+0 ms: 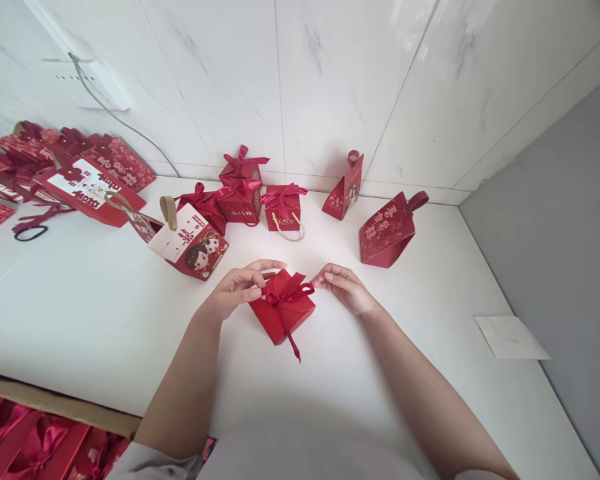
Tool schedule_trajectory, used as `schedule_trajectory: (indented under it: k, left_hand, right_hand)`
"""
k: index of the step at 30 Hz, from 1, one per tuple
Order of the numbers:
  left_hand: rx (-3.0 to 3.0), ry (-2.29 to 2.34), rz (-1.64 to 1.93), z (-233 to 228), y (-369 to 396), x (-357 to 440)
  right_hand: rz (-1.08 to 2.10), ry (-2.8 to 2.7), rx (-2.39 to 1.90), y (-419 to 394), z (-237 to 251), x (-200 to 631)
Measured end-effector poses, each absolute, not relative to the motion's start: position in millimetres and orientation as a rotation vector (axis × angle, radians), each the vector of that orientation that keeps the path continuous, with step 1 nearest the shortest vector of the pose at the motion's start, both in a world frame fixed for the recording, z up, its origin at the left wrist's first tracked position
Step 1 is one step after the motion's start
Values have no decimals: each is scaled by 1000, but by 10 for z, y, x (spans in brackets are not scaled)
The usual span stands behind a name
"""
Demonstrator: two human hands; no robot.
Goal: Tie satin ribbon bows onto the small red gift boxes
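Pinching with left hand (236, 289): left side of the ribbon bow (284, 297), caught between thumb and finger; loosely bent otherwise, with one finger stretched to the far corner of the red box.
Pinching with right hand (344, 288): right loop of the same bow, caught at the very fingertips, with the remaining fingers curled inward.
Red box (269, 317): flat on the white table (340, 373), between both hands, set cornerwise, with the bow on top.
Ribbon tail (293, 343): trailing over the near edge, toward the body.
Cartoon-couple box (193, 240): beyond the left hand, with a tan loop handle.
Bow-tied boxes (240, 208): clustered near the tiled wall (240, 80).
Rope-handled box (283, 208): just right of that cluster, also bow-topped.
Loop-handled boxes (387, 230): two, standing apart beyond the right hand.
Red packages (117, 163): heaped at far left.
Carton (60, 402): at lower left, holding more ribboned red boxes.
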State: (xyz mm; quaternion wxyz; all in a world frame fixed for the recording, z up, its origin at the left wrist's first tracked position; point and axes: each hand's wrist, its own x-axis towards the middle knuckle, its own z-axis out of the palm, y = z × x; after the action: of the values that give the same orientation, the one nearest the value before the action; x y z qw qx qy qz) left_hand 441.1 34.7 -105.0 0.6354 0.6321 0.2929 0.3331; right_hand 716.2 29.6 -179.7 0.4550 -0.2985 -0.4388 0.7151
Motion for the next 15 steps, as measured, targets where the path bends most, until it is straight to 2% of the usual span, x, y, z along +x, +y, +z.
schedule_trajectory:
  k: [15]
  left_hand:
    - [1591, 785, 784, -1032, 358, 4457]
  right_hand:
    - [1757, -1095, -737, 299, -1800, 7160]
